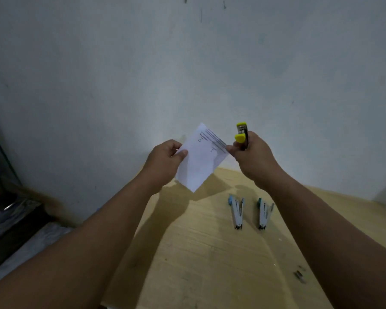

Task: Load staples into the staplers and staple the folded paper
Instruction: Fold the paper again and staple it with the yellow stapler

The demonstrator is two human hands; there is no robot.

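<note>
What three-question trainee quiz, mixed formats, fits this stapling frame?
1. True or false: the left hand pinches the folded paper in the air.
2. Which stapler does the right hand grip? A) yellow stapler B) blue stapler C) green stapler
3. Fill in: the two staplers not in the hands lie on the wooden ____.

Key: 1 true; 2 A; 3 table.

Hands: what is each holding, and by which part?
Left hand pinches the folded paper by its left edge. Right hand grips the yellow stapler by its lower body, thumb touching the paper's right edge.
</note>
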